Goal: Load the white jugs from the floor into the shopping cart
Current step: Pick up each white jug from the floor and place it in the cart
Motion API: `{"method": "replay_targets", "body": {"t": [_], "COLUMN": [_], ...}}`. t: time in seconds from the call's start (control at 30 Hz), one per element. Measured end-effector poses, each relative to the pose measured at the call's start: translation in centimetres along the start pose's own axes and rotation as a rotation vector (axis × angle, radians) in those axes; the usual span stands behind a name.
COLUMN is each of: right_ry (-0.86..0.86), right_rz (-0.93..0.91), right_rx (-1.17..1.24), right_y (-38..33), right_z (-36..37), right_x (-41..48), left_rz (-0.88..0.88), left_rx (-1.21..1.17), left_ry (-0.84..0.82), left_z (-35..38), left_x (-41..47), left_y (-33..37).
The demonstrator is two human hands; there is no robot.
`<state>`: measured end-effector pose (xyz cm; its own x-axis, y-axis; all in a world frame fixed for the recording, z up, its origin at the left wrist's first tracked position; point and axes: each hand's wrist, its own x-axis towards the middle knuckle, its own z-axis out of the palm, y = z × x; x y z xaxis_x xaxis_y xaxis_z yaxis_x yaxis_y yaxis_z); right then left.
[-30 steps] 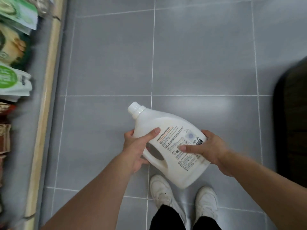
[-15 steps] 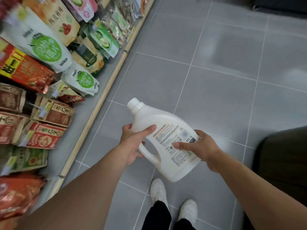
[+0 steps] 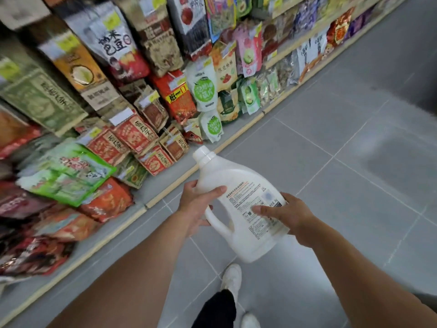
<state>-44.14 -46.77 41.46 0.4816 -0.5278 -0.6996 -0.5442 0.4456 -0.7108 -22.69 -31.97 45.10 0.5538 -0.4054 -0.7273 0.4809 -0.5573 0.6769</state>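
Shelves [image 3: 142,91] are swung into the upper left, so a turn toward the unseen cart is judged; the jug [image 3: 241,176] is gripped by left hand [image 3: 194,207] and right hand [image 3: 290,214].

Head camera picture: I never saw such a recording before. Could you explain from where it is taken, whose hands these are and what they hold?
There is no machine. A person wears a camera on the head, looking forward and down, so you see their own arms. The left hand grips the white jug near its handle; the right hand holds its labelled side. The jug is lifted above the grey tiled floor. Shelves of snack bags stand on the left. The person's white shoes show below. No shopping cart is in view.
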Motion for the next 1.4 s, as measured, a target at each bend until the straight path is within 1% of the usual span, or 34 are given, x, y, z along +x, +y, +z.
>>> {"method": "replay_targets", "body": {"t": [0.17,0.37,0.73,1.0,1.17,1.4], "right_ry": [-0.113,-0.241,-0.522,-0.655,-0.704,-0.758], "right_rz": [-0.006,-0.045,-0.105,-0.132,-0.115,-0.096], "right_rx": [-0.084,-0.177,-0.348,-0.466,-0.521,-0.532], "right_y": [-3.5,-5.4,-6.0,-2.3,1.6,7.0], "right_z": [5.1,12.2,25.9,37.6,45.5,57.4], "right_x": [-4.8,-10.0,-17.3,-22.8,-27.7,-34.7], "left_rz": [0.063,0.11,0.13,0.108,0.099,0.07], "left_rx": [-0.097,-0.211,-0.421,-0.564,-0.588,-0.55], "left_ry": [0.15,0.31,0.545,0.685,0.728,0.788], "left_z": [-6.0,-13.3,-26.1,-35.3,-42.0,-53.7], "left_x": [-7.3,-14.1,-24.9,-31.5,-36.4,-42.1], "left_y": [-0.7,-2.9,-9.7,-18.2,-24.1,-30.8]}}
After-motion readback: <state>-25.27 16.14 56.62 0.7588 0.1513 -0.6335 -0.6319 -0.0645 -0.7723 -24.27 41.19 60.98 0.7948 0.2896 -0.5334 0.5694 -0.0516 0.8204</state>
